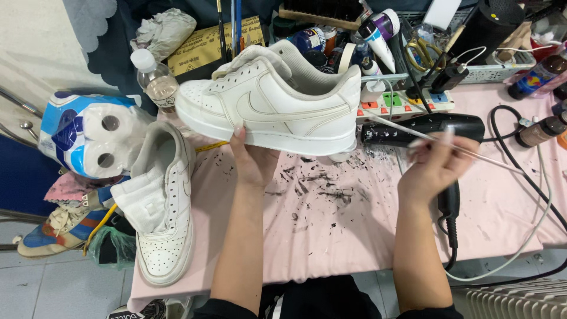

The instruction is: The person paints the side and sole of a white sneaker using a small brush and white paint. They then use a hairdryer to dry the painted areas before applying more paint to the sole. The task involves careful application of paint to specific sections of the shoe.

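My left hand (255, 158) holds a white low-top sneaker (271, 103) up from below, its side facing me and its toe pointing left. My right hand (434, 165) grips a thin white stick (472, 150) that runs from near the sneaker's heel out to the right. A second white sneaker (162, 207) lies on the pink cloth (331, 236) at the left, toe toward me, with its tongue folded open. Black paint flecks stain the cloth below the held shoe.
A black hair dryer (425, 127) and a white power strip (407, 103) lie behind my right hand, with cables trailing right. Bottles, tubes and brushes crowd the back. A plastic water bottle (155, 80) and a toilet-roll pack (88, 139) sit left; a colourful sneaker (56, 233) lies lower left.
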